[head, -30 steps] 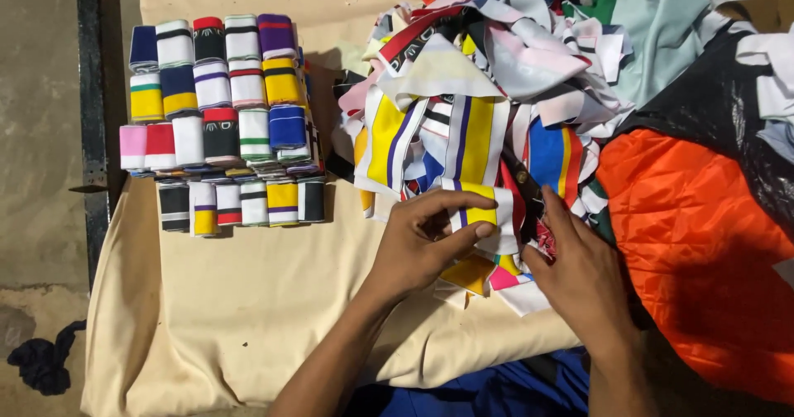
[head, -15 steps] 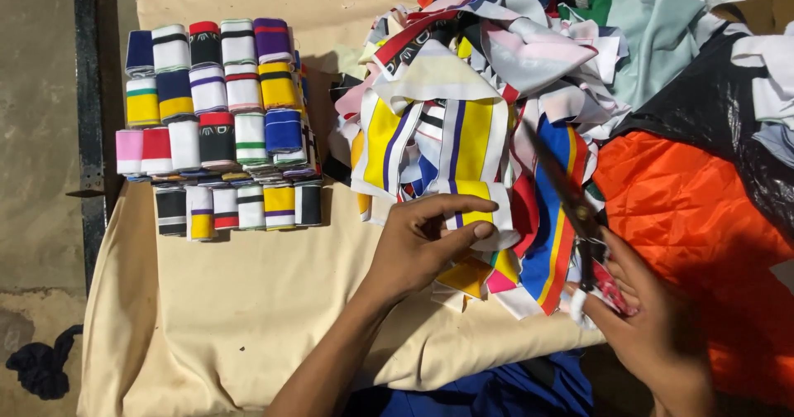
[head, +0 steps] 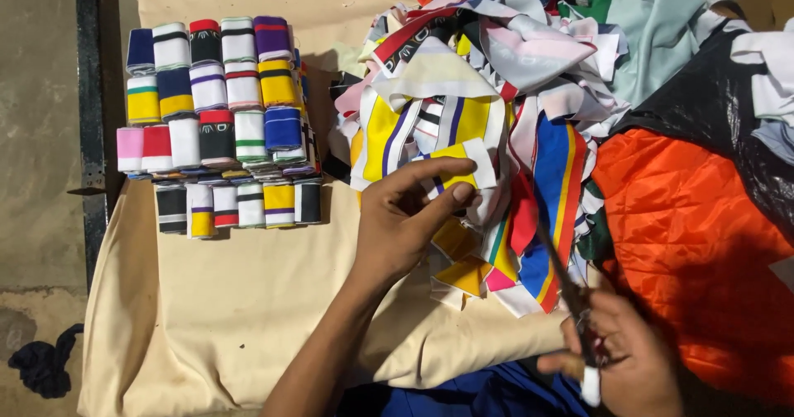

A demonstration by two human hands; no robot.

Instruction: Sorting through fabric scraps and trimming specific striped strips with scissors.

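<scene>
My left hand pinches a yellow and white striped fabric strip at the near edge of a big heap of coloured striped fabric scraps. My right hand is low at the right and grips a pair of scissors. Their dark blades point up toward the heap. More loose yellow, white and pink pieces lie just below the strip on the beige cloth.
Several folded striped fabric bundles are stacked in neat rows at the left on the beige cloth. An orange fabric and a black sheet lie at the right. A dark metal table edge runs down the left side.
My right hand left the scrap pile, drew back toward me at the lower right and now holds scissors. My left hand stayed pinching the yellow and white strip.
</scene>
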